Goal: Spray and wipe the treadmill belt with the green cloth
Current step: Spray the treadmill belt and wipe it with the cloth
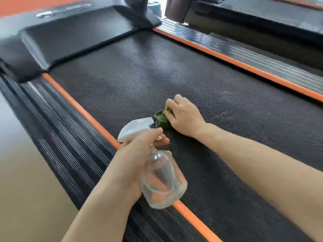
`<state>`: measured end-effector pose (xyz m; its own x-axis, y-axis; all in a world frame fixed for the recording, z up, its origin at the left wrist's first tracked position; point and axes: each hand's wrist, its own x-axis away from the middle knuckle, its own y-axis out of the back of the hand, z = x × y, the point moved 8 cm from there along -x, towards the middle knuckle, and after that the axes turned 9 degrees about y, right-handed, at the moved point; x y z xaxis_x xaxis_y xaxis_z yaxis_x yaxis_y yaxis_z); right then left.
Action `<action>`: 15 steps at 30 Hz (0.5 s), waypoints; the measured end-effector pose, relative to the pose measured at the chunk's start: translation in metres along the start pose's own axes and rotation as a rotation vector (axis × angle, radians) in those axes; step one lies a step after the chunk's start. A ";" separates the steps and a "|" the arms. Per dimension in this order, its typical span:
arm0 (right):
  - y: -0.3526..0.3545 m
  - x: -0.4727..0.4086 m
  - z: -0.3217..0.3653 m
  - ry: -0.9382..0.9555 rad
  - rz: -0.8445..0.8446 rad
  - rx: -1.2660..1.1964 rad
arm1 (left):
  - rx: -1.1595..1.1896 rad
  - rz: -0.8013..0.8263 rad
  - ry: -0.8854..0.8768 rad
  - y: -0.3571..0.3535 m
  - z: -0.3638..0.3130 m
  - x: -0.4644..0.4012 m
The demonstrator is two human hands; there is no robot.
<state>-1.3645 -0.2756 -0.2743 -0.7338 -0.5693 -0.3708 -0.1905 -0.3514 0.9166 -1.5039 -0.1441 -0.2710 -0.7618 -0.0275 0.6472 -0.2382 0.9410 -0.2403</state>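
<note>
Wiping the treadmill belt (174,70): green cloth under the right hand, spray bottle in the left.

The right hand (183,116) pressed the bunched green cloth (161,119) onto the belt near its left orange edge strip (78,107), fingers curled over it; the left hand (138,154) gripped the clear spray bottle (162,179) by the neck, its white nozzle (136,126) pointing up-belt, long axis tilted. Judged best practice: firm, overlapping strokes along the belt's length, which ran toward the motor hood (73,37).
</note>
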 end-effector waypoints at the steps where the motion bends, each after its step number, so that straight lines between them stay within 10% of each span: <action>1: -0.006 -0.017 -0.004 -0.079 -0.012 0.016 | -0.007 -0.008 0.011 0.002 -0.001 0.001; 15: 0.081 0.199 0.055 0.360 0.373 -0.115 | 0.045 0.000 0.010 0.001 -0.002 0.017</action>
<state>-1.5617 -0.3764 -0.2650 -0.4641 -0.8831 -0.0686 0.1288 -0.1439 0.9812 -1.5153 -0.1431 -0.2585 -0.7560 -0.0239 0.6541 -0.2654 0.9247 -0.2729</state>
